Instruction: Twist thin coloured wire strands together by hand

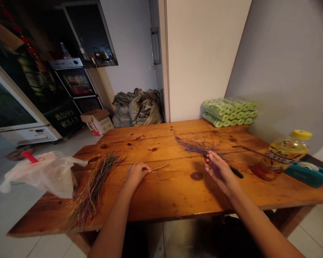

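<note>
My left hand (137, 174) rests low over the wooden table (161, 197), thumb and forefinger pinched on a thin yellowish wire (160, 167) that points right. To its left lies a long bundle of multicoloured wires (94, 191). My right hand (221, 172) is at the near edge of a loose pile of purple and orange wires (195, 145). Its fingertips are drawn together there, and what they hold is too small to make out. Partly behind that hand lies a tool with a dark green handle (236, 172); its other end is hidden.
At right stand a yellow-capped drink bottle (282, 156) and a teal tape dispenser (307, 173). Green-wrapped rolls (230, 111) are stacked at the back. A white plastic bag (47, 172) sits at the left edge. Sacks (138, 107) and a cardboard box (98, 122) are on the floor beyond.
</note>
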The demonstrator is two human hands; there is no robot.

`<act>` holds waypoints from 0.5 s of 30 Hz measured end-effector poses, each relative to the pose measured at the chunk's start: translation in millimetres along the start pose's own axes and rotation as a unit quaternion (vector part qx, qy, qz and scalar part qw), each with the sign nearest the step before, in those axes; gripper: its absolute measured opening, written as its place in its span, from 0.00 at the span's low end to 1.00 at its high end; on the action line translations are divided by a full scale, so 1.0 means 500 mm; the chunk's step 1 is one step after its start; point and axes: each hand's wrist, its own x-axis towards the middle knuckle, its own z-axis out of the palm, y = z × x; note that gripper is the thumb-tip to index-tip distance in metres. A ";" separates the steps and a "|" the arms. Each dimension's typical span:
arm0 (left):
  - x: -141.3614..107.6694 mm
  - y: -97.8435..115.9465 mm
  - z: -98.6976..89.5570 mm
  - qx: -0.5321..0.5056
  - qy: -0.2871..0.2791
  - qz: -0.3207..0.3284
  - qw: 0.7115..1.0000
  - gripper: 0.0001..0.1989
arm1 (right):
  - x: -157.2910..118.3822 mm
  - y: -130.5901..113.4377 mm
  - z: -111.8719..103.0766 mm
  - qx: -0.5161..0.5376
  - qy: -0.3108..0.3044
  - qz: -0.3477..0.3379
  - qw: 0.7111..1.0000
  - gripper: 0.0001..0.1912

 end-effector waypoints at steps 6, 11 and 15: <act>-0.018 0.027 0.001 -0.059 0.050 -0.021 0.997 0.06 | -0.007 0.017 0.007 -0.015 0.000 -0.002 1.000 0.15; -0.079 0.150 0.046 -0.324 0.041 -0.026 0.945 0.14 | -0.019 0.053 0.033 -0.037 -0.030 0.020 0.999 0.14; -0.099 0.226 0.085 -0.577 -0.043 -0.098 0.810 0.18 | -0.028 0.083 0.060 -0.046 -0.062 0.024 0.997 0.14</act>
